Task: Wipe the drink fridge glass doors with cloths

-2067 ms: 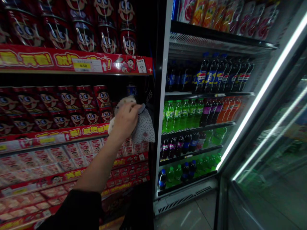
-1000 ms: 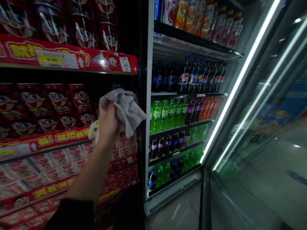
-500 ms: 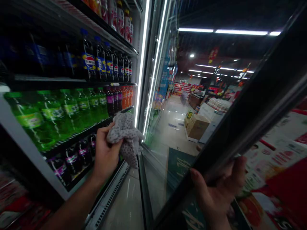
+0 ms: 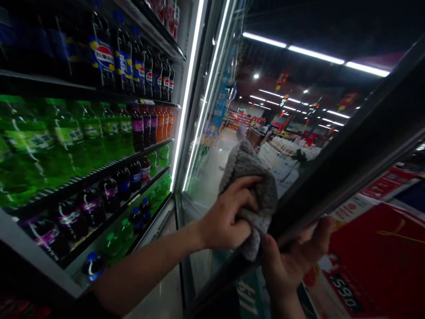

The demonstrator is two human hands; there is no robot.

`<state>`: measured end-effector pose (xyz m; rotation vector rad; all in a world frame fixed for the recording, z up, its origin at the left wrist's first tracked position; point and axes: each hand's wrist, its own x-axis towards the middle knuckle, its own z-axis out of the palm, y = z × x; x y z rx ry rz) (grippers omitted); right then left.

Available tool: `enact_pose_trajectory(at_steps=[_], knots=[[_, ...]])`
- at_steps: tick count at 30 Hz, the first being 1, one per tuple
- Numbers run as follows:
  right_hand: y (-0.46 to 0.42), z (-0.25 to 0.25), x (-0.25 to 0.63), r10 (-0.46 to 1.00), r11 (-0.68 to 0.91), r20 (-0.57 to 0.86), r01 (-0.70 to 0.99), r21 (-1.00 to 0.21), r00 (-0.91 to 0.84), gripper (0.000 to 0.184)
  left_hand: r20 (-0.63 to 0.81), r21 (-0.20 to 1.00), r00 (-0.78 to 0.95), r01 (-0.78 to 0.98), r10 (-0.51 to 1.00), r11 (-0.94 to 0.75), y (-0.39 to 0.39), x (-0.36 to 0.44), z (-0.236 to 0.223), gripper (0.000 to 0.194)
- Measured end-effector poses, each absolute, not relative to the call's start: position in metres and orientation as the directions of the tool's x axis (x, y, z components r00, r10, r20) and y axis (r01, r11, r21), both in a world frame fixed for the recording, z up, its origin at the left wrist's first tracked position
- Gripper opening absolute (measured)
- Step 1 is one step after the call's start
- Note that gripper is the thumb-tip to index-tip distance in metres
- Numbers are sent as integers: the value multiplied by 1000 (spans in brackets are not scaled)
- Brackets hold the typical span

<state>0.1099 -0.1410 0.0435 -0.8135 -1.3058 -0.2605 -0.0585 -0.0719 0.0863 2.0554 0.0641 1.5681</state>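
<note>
The left hand (image 4: 229, 217) bunches a grey textured cloth (image 4: 247, 164), seemingly against the cooler glass door (image 4: 199, 212) by its free edge, while the right hand (image 4: 292, 261) clasps the black door frame (image 4: 318, 190); wiping looks under way, but I cannot tell how much glass is done or left. Toward the shelf's (image 4: 156, 105) right end, a cola bottle (image 4: 123, 62) reads "PEPSI"; a price sign (image 4: 345, 290) at the red carton's (image 4: 381, 239) lower left corner seems to show "59.0".

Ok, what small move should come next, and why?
I'd probably slide the cloth along the door glass: the left hand has it bunched, seemingly against the glass, while the right hand holds the door frame, which should keep the door steady.
</note>
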Motion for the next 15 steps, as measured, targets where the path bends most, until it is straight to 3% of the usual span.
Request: enact_pose_trajectory(at_steps=[2,4,6,8,11,15], knots=[[-142,40,110,270,678,911,610,-410,312,103,867,460,379,-355,325,-814,-75,-49,86,33],[-143,39,109,279,676,903,602,-426,326,103,845,528,355,-445,399,-723,-77,-43,83,20],[-144,40,109,281,670,900,602,-433,334,102,821,566,270,-502,503,-654,-78,-36,82,10],[-145,41,107,274,659,900,615,-433,340,101,836,520,129,-495,534,-696,-76,-25,83,10],[-144,44,102,233,619,913,673,-405,335,100,913,375,-2,-390,408,-841,-66,-7,90,38],[-143,44,97,152,516,915,759,-396,375,97,972,236,63,-307,227,-922,-47,8,97,66]])
